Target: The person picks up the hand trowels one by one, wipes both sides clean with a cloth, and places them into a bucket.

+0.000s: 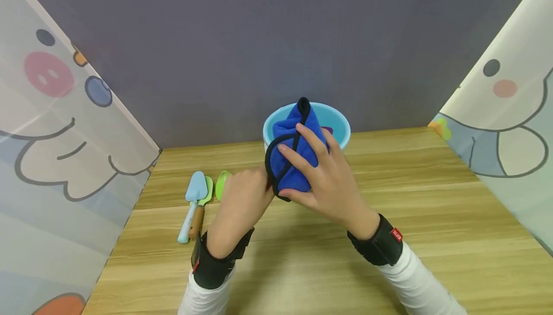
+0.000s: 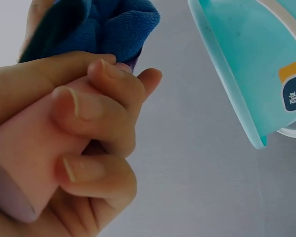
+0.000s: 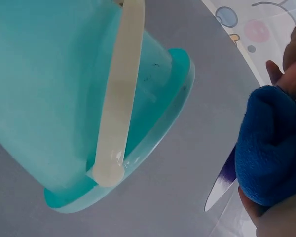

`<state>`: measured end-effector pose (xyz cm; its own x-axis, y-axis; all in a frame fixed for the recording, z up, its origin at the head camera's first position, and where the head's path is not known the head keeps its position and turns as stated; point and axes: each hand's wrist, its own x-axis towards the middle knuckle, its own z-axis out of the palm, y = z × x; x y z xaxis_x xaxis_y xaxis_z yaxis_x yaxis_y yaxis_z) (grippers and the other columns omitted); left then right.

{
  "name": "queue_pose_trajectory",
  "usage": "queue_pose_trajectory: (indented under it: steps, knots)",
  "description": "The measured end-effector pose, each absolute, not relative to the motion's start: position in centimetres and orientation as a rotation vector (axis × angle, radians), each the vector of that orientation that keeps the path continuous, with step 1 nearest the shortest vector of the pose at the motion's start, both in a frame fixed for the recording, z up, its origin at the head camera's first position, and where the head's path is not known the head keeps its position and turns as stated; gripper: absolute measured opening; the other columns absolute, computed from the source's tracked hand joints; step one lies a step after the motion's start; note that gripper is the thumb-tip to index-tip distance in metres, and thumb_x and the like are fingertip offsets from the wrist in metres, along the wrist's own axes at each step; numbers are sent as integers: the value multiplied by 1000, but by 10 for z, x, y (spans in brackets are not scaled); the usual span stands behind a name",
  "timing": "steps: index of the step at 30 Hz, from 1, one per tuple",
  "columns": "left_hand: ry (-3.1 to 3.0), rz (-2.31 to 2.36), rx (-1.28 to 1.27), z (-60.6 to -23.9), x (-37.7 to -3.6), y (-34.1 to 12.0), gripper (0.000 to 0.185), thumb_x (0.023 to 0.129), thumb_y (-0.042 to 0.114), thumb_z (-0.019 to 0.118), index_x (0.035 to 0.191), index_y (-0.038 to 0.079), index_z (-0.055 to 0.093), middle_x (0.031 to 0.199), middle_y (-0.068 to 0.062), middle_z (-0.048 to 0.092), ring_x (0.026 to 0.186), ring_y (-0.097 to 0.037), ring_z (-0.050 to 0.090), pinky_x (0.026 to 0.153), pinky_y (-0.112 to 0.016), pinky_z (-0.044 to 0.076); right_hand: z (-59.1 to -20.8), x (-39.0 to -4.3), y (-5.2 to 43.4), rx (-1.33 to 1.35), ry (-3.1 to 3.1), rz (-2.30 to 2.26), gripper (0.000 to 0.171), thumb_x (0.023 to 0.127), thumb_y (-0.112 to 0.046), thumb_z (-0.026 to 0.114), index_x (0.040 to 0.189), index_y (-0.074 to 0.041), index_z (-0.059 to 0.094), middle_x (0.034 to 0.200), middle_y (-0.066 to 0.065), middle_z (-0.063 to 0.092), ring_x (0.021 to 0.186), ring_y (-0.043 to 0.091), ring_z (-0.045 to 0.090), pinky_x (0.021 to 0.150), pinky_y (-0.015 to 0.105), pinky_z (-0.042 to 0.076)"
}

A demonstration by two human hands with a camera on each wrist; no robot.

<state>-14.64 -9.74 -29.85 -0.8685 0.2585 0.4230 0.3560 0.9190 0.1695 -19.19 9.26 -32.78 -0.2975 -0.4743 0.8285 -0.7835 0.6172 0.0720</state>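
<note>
My left hand (image 1: 244, 195) grips the pink handle (image 2: 19, 148) of a small toy tool, fingers (image 2: 98, 108) curled round it. A blue cloth (image 1: 289, 175) with black trim is wrapped over the tool's upper end, and my right hand (image 1: 319, 171) holds it there, fingers laid over the top and thumb underneath. In the right wrist view the cloth (image 3: 271, 148) covers all but a purple and white edge (image 3: 222, 190) of the tool. Just behind both hands stands a light blue bucket (image 1: 341, 118) with a cream handle (image 3: 121, 89).
On the wooden table (image 1: 432, 219) to the left lie a light blue toy trowel (image 1: 194, 195) and green toy tools (image 1: 222, 183), one with a wooden handle (image 1: 197, 221). Cartoon-printed panels (image 1: 65, 137) wall in both sides, and a grey wall closes the back.
</note>
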Motion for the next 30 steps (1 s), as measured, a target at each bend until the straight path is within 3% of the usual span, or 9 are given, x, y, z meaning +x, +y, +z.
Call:
queue_pose_trajectory:
  steps: [3,6,9,13,18,30]
  knots:
    - [-2635,-329,-459,-300,-148,-97,39,93,21,70,66,16,43,54,6,32,45,-12,35,44,-26,24,-329,-193,96,975,-2010,384,69,93,-72,50,144,-26,55,158,24,35,139,49,36,104,64,37]
    - [-2605,-322,-473,-301,-149,-97,35,92,16,68,67,15,43,55,7,30,46,-11,31,45,-25,22,-329,-193,100,953,-2052,311,72,82,-66,70,144,-32,55,159,23,32,135,50,31,96,63,41]
    - [-2613,-319,-476,-301,-149,-97,34,92,14,68,67,14,44,56,7,29,47,-11,31,46,-24,21,-327,-193,101,971,-2064,273,83,71,-55,86,144,-34,54,159,22,32,140,46,34,103,61,40]
    - [-2634,-298,-491,-301,-148,-95,39,92,19,70,65,15,42,55,7,32,46,-11,34,45,-25,22,-325,-193,102,1010,-2053,285,91,64,-34,97,144,-31,54,156,24,34,142,42,40,109,58,37]
    - [-2623,-279,-526,-302,-146,-94,43,94,27,72,65,16,42,53,6,35,45,-11,37,44,-24,24,-328,-194,101,1008,-2007,344,95,56,-22,101,140,-29,57,151,24,35,132,49,45,102,61,41]
    - [-2632,-289,-507,-300,-144,-96,41,92,25,71,65,15,43,54,6,37,46,-12,39,44,-25,26,-333,-193,97,965,-1970,360,90,65,-15,97,142,-29,52,150,24,32,124,53,47,98,62,46]
